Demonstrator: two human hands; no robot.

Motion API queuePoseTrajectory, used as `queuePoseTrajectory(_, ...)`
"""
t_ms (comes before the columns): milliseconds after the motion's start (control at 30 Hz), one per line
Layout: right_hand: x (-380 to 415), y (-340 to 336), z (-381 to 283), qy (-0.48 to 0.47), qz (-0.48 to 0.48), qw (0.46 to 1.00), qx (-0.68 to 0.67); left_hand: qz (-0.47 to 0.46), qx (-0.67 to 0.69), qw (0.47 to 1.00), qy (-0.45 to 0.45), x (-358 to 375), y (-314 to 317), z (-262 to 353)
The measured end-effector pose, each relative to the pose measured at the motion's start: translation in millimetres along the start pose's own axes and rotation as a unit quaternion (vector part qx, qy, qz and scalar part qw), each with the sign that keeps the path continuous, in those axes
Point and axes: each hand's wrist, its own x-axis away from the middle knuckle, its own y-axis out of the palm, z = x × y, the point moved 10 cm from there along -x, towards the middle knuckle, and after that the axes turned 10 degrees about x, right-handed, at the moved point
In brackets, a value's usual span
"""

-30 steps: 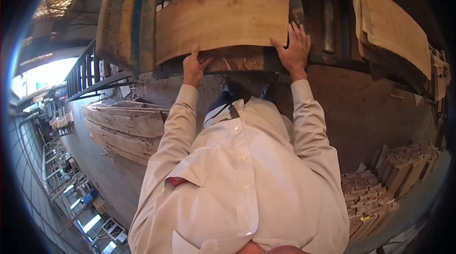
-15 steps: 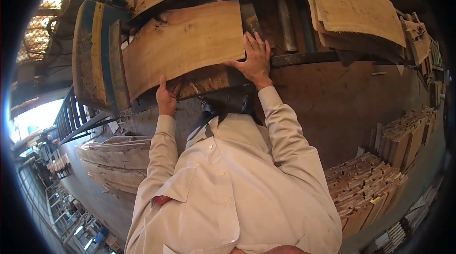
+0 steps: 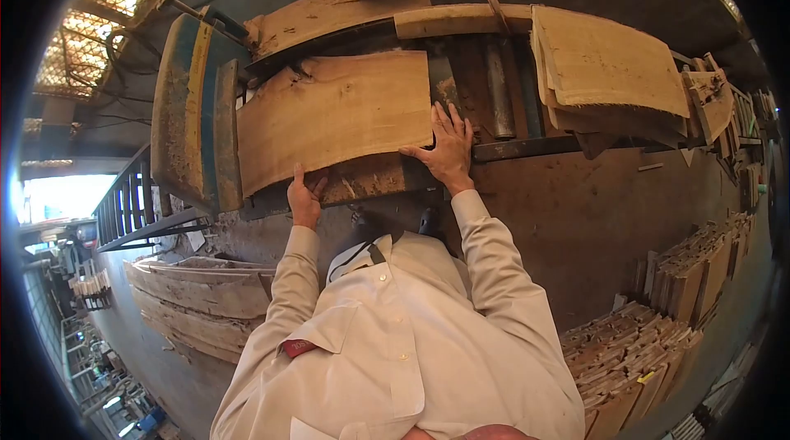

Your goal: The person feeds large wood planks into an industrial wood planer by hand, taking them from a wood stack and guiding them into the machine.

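A wide, slightly curved wooden board (image 3: 337,115) lies flat on the bed of a machine, its left end close against a metal plate (image 3: 226,131). My left hand (image 3: 306,197) holds the board's near edge toward the left, thumb on top and fingers partly hidden below. At the board's right end is my right hand (image 3: 447,148), fingers spread and stretched out, with the thumb by the near corner. Just beyond the right hand, a metal roller (image 3: 499,94) crosses the bed.
A blue and yellow machine housing (image 3: 181,107) stands at the left. Stacked boards (image 3: 609,57) rest on the right of the bed. Curved slabs (image 3: 202,296) lie on the floor at lower left, and bundled wood pieces (image 3: 634,358) stand at lower right.
The camera view has tilted, so the machine and board appear lower and a little to the right. Both hands keep about the same places on the board.
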Motion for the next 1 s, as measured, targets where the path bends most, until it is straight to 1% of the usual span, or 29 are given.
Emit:
queuePoseTrajectory(67, 0, 0, 0, -0.001, -0.005, 1.000, -0.002, -0.026, 0.011, 1.000, 0.006, -1, 1, -1)
queuePoseTrajectory(167, -4, -3, -1, 0.001, -0.013, 1.000, -0.002, -0.031, 0.029, 0.999, 0.008, 0, 4, -1)
queuePoseTrajectory(267, -6, -3, -1, 0.003, -0.020, 1.000, -0.001, -0.051, 0.012, 0.999, 0.007, 0, 9, 2)
queuePoseTrajectory(433, -6, -3, -4, 0.006, -0.023, 1.000, 0.003, -0.083, 0.016, 0.996, -0.017, -4, 11, -2)
queuePoseTrajectory(567, -9, 1, -9, -0.002, -0.027, 1.000, 0.003, -0.059, 0.026, 0.998, -0.025, -3, 7, -1)
queuePoseTrajectory(700, -9, 0, -10, -0.002, -0.034, 0.999, -0.001, -0.068, 0.001, 0.997, -0.036, -5, 5, -2)
queuePoseTrajectory(933, -8, 3, -11, -0.007, -0.034, 0.999, 0.018, -0.071, 0.003, 0.997, -0.033, -3, 8, 1)
queuePoseTrajectory(1000, -7, 1, -13, -0.006, -0.038, 0.999, 0.018, -0.072, 0.006, 0.997, -0.031, -9, 1, -4)
